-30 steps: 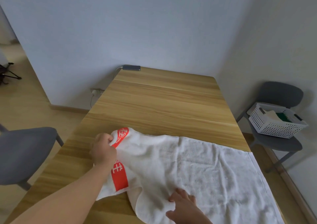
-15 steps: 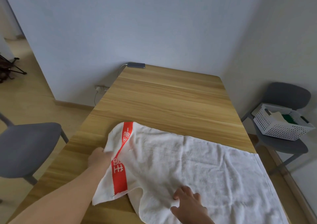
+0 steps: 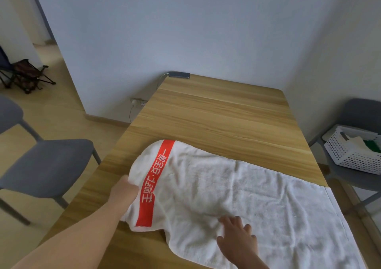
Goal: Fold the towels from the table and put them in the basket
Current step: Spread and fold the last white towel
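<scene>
Left arm's stretched out across the tabletop, and the left hand is at the red-striped end of the white towel. Its fingers are tucked under the cloth, so I can't tell if it's actually gripping. The right hand lies flat on the towel's near edge, fingers spread. The two hands are well apart. A second ago that striped end was bunched in the left fist; now it's opened out and the stripe runs long. The basket is off to the right.
</scene>
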Demonstrator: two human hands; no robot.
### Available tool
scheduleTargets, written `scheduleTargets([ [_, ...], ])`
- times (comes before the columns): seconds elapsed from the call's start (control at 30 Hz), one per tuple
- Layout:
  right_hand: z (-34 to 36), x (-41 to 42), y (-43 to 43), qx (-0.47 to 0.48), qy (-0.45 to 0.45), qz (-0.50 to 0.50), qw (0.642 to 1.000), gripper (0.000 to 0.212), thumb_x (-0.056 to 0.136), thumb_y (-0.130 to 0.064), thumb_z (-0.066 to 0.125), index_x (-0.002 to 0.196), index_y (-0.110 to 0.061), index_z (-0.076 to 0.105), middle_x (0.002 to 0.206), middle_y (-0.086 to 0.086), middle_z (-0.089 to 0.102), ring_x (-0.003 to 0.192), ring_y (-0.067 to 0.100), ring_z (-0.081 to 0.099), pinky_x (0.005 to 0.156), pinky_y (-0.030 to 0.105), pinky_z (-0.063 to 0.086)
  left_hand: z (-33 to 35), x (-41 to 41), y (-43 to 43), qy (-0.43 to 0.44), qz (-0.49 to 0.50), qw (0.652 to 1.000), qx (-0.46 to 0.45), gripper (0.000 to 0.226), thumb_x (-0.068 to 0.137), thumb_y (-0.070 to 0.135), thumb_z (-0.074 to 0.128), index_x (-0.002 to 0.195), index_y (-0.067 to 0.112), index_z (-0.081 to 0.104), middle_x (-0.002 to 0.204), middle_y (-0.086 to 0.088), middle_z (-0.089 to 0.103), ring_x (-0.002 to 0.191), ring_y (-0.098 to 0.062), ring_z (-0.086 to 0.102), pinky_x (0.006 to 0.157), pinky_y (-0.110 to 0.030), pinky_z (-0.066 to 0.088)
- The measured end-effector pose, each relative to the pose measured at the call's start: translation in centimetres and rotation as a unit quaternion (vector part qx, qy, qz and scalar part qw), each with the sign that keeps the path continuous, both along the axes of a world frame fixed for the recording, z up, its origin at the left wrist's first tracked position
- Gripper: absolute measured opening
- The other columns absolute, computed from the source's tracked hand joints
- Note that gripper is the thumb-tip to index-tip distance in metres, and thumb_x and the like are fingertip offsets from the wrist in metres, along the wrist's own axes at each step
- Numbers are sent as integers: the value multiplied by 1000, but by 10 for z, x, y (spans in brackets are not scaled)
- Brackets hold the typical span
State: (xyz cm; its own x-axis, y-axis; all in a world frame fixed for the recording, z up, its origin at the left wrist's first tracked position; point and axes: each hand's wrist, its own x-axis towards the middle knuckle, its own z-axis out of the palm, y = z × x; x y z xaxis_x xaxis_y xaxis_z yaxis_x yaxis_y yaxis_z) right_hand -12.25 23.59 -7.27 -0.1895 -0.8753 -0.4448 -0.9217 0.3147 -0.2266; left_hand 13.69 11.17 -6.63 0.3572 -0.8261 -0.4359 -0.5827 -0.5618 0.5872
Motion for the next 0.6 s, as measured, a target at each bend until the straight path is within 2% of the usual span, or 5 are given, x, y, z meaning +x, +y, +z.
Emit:
scheduleTargets([
  [0.13,-2,9,3,24,-9,56,998,53,89,-40,46,138,-48,26,144,-3,26,130,24,28,105,37,34,25,-17,3,44,-45,995,-78,18,94,29,50,105,16,54,90,-2,61,75,-15,57,62,-26,41],
  [0.2,-2,8,3,23,-28,60,998,53,89,-39,45,138,-47,28,145,-4,27,130,23,28,105,36,33,37,-30,3,84,-66,989,-100,16,93,30,49,101,19,57,91,-5,64,81,-21,61,68,-29,45],
  [0.4,0,-20,6,-43,-165,-99,980,43,91,-30,48,134,-30,42,138,0,42,123,18,44,102,33,41,59,-76,5,180,-108,970,-122,52,90,15,54,140,23,42,112,10,53,103,-15,50,84,-30,41],
  [0.5,6,-47,12,-54,-161,-150,974,42,91,-27,46,133,-27,44,135,2,44,120,19,47,99,34,44,68,-106,9,214,-120,961,-125,55,88,15,58,140,24,43,129,1,54,114,-21,52,96,-34,43],
  [0.6,11,-76,20,-48,-150,-177,972,41,92,-27,45,133,-27,44,135,2,43,117,20,50,97,35,45,77,-145,21,233,-159,951,-130,52,87,12,60,137,21,47,130,4,51,117,-16,48,91,-27,37],
])
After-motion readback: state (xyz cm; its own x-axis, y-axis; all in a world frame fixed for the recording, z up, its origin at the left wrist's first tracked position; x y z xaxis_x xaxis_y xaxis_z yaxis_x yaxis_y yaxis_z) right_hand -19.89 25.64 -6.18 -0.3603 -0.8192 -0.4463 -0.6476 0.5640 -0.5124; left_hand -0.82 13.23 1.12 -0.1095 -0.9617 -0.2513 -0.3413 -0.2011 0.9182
